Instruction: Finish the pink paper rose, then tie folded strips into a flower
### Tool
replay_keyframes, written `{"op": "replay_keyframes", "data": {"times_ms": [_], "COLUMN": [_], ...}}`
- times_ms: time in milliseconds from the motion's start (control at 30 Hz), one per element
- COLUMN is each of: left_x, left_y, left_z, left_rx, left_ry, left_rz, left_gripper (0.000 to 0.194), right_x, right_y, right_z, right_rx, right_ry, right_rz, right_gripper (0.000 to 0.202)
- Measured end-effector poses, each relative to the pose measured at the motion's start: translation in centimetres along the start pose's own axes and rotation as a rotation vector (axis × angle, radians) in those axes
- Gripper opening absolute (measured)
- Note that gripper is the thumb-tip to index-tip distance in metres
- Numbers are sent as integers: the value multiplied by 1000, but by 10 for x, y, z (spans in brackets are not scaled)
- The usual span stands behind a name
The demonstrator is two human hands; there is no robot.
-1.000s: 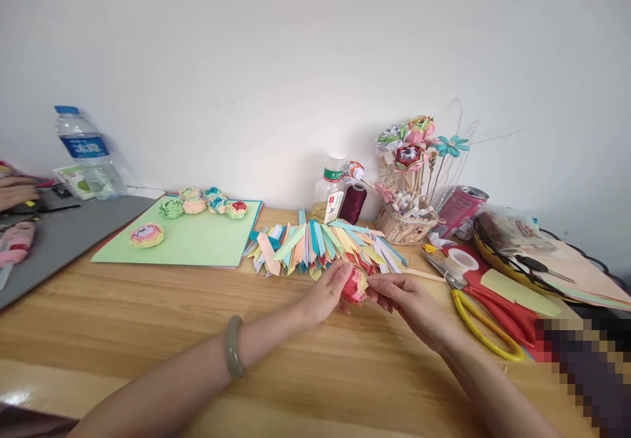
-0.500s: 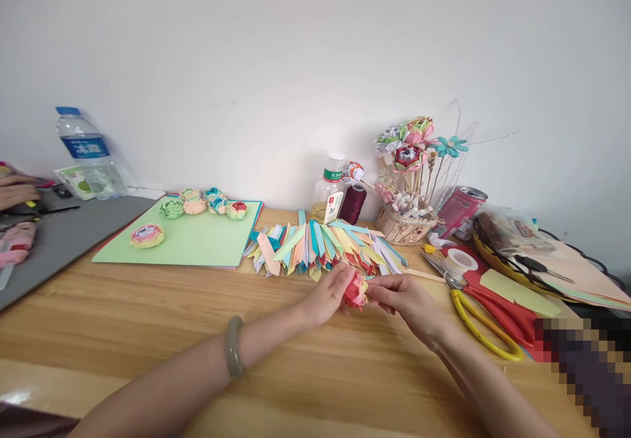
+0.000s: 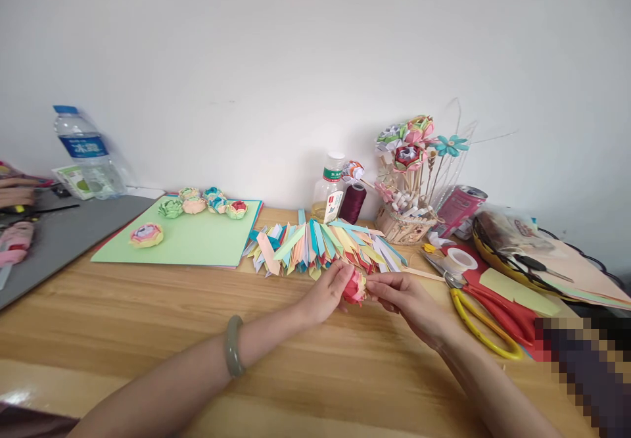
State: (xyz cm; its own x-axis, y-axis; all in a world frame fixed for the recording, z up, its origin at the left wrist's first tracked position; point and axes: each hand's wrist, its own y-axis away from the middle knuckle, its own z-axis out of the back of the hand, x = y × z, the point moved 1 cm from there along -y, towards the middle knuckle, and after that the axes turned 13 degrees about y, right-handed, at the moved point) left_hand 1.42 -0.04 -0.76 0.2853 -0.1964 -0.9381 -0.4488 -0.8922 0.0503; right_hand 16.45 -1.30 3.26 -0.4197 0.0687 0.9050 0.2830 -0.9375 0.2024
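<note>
Between my hands is a red and pink paper flower (image 3: 353, 287) with pale yellow petals on its right side. My left hand (image 3: 328, 293) is closed around its left side, thumb on top. My right hand (image 3: 401, 294) pinches the yellow petal edge from the right; its lower fingers are curled underneath. Just behind the flower lies a wide heap of folded paper strips (image 3: 296, 247) in many colours. Several finished paper flowers (image 3: 146, 235) rest on light green paper sheets (image 3: 197, 248) at the left.
Scissors with yellow and red handles (image 3: 486, 323) lie right of my right hand, by a white tape roll (image 3: 461, 260). Behind the strips stand a bottle (image 3: 329, 191), a thread spool (image 3: 353, 204) and a basket of paper flowers (image 3: 407, 227). Another person's hand (image 3: 17, 191) is at far left.
The flower has turned slightly in my fingers, and my right hand has shifted a little. Both hands keep their hold. At far left the other person's hand has moved slightly.
</note>
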Motion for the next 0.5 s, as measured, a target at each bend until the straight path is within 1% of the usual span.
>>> {"op": "replay_keyframes", "data": {"times_ms": [133, 300, 400, 500], "left_x": [-2, -3, -3, -3], "left_y": [0, 1, 0, 0], "left_z": [0, 0, 0, 0], "left_rx": [-5, 20, 26, 35], "left_ry": [38, 87, 111, 131], "left_rz": [18, 49, 44, 46], "left_gripper": [44, 47, 48, 49], "right_x": [-1, -1, 0, -1], "right_y": [1, 0, 0, -1], "right_z": [6, 10, 11, 10], "right_rx": [77, 173, 185, 163], "right_ry": [-5, -65, -70, -56], "right_rz": [-5, 24, 6, -30], "right_gripper": [30, 27, 28, 32]}}
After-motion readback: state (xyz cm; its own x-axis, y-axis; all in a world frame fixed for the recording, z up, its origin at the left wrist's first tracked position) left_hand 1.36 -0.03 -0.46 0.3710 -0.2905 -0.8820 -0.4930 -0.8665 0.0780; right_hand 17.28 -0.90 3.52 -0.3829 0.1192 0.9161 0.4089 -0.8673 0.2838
